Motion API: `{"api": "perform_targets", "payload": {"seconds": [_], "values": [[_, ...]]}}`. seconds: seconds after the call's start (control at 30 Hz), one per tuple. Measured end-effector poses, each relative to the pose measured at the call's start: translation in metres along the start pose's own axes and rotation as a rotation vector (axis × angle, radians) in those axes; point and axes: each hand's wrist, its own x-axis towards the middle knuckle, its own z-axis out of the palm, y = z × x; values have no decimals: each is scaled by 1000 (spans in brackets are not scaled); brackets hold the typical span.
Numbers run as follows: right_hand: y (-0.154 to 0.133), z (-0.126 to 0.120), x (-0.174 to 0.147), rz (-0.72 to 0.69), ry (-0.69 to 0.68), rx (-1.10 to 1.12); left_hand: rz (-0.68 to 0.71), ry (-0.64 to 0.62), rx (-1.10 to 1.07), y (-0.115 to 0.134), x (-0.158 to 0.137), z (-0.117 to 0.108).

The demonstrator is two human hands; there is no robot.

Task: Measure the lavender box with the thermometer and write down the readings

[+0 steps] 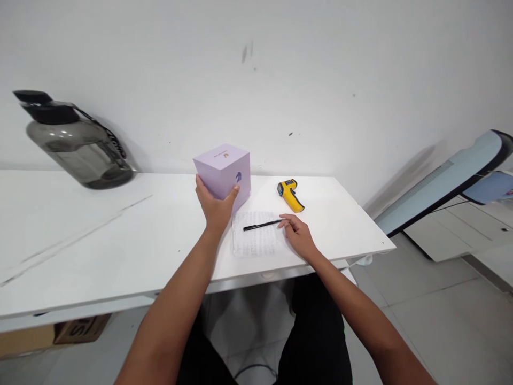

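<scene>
My left hand (217, 207) is closed around the lower front of a lilac box (234, 176), its fingers on the left side and its thumb on the face with a dark blue mark. Whether the box rests fully on the table cannot be seen, as my hand covers part of its base. A black pen (260, 225) lies across a sheet of paper (254, 245) covered in lines of writing. The fingertips of my right hand (297, 233) pinch the pen's right end. Just beyond that hand, a yellow and black infrared thermometer gun (291, 195) lies on its side.
A large grey see-through water bottle (80, 147) with a black lid stands at the left, by the wall. The white table (100, 240) ends at the right, where a pale machine (436, 187) stands. A cardboard box (82, 329) sits below the table.
</scene>
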Motion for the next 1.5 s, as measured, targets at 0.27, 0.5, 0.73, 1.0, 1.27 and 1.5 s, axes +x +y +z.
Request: {"api": "perform_targets", "payload": {"seconds": [0.27, 0.5, 0.73, 1.0, 1.27, 1.5], "values": [[-3, 0, 0, -4, 9, -24, 2, -9, -15, 0, 0, 0], [-12, -8, -3, -43, 355, -26, 4, -16, 8, -1, 0, 0], [-12, -38, 60, 45, 289, -229, 33, -27, 8, -5, -3, 1], [-5, -20, 108, 454, -1, -739, 7, -49, 34, -6, -3, 0], [6, -18, 125, 380, 146, -447, 13, -65, 35, -8, -5, 0], [-14, 10, 106, 158, 317, 272, -6, -90, 29, -8, -5, 0]]}}
